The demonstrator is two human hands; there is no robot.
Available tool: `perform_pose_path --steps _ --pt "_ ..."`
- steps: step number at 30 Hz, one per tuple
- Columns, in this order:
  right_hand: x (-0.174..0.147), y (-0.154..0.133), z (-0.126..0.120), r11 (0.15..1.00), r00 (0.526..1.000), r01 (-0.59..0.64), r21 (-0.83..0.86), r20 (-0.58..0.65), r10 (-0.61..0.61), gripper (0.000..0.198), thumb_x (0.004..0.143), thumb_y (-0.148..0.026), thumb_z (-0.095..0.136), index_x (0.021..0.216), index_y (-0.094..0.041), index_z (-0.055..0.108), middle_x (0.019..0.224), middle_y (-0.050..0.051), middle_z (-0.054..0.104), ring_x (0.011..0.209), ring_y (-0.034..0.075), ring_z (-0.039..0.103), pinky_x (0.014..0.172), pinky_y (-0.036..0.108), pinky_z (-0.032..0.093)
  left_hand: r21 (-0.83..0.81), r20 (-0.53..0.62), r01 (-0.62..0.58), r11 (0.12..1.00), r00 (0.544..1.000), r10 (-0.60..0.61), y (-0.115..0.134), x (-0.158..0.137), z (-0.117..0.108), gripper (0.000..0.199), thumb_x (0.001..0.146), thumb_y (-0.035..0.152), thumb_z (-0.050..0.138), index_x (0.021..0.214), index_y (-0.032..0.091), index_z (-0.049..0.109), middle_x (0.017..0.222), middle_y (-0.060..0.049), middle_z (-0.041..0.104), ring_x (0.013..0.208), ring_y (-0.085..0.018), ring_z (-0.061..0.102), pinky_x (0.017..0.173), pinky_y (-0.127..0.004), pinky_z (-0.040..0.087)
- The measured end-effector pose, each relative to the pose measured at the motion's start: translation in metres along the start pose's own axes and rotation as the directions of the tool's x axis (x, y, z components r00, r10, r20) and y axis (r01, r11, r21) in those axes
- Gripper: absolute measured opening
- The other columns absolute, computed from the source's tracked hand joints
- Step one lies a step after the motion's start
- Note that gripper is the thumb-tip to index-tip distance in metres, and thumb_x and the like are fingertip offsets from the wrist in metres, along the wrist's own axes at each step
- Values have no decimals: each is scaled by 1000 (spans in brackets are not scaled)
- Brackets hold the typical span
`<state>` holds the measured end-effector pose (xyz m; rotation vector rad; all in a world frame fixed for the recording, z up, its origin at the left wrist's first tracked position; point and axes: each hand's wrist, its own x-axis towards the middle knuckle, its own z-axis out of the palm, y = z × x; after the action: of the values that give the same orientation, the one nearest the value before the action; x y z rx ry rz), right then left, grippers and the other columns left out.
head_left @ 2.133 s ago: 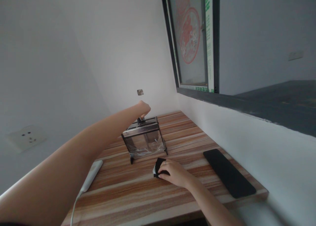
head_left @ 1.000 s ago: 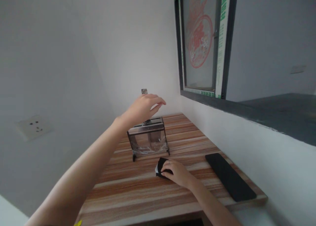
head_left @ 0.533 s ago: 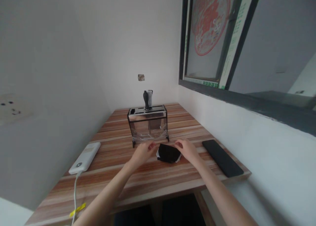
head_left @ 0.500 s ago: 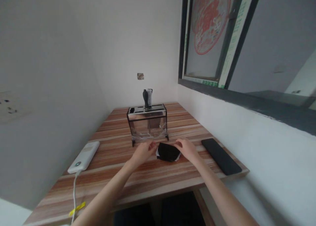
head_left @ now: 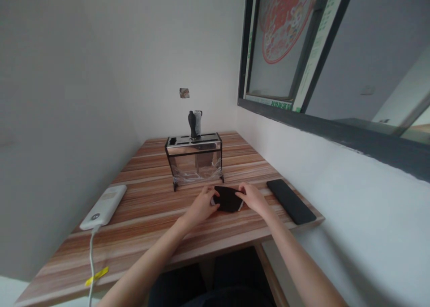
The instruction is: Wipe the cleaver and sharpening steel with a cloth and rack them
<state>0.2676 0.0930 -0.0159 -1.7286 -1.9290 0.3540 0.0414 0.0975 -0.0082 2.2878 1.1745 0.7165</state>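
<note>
A flat black cloth piece (head_left: 228, 199) with pale edges lies at the front middle of the wooden table. My left hand (head_left: 204, 202) grips its left edge, thumb at the lower corner and fingers at the upper one. At the upper right corner, my right hand (head_left: 250, 195) pinches the cloth between thumb and fingers. Just behind the hands stands a knife holder (head_left: 194, 151) with a metal top and clear sides. Out of its top rise a black handle (head_left: 192, 124) and a pale, wrapped-looking one (head_left: 198, 122) beside it.
A white power bank (head_left: 104, 207) with a white cable (head_left: 92, 253) lies on the table's left side. Yellow tape (head_left: 97, 275) is near the front left edge. A black phone-like slab (head_left: 290, 201) rests at the right, beside the wall and below a window frame (head_left: 268, 102).
My left hand has closed onto the cloth's left edge, and the cloth looks flatter and smoother. My right hand remains at its upper right. The whole view has shifted slightly.
</note>
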Motion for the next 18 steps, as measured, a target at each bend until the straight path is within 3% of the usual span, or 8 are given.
perform_pose_path --steps 6,11,18 --pt "-5 29 -12 991 998 14 130 -66 -5 8 78 -24 57 83 -20 54 80 2 65 73 17 60 69 28 43 -80 72 -1 997 997 7 28 -4 22 26 73 13 61 99 18 61 109 -6 48 69 -10 57 75 -28 51" --pt "-15 40 -20 989 995 9 146 -100 5 16 76 -25 56 92 -20 57 73 1 62 65 17 57 65 29 41 -72 97 -50 996 994 57 48 -6 36 27 76 13 58 102 19 61 110 -6 49 79 -12 59 80 -27 50" --pt "-23 38 -19 989 997 47 143 -70 -37 20 75 -23 57 94 -20 61 73 1 63 65 17 57 63 28 41 1 136 -75 997 988 74 52 -10 30 25 80 18 56 104 21 61 104 -5 56 84 -16 60 80 -27 49"
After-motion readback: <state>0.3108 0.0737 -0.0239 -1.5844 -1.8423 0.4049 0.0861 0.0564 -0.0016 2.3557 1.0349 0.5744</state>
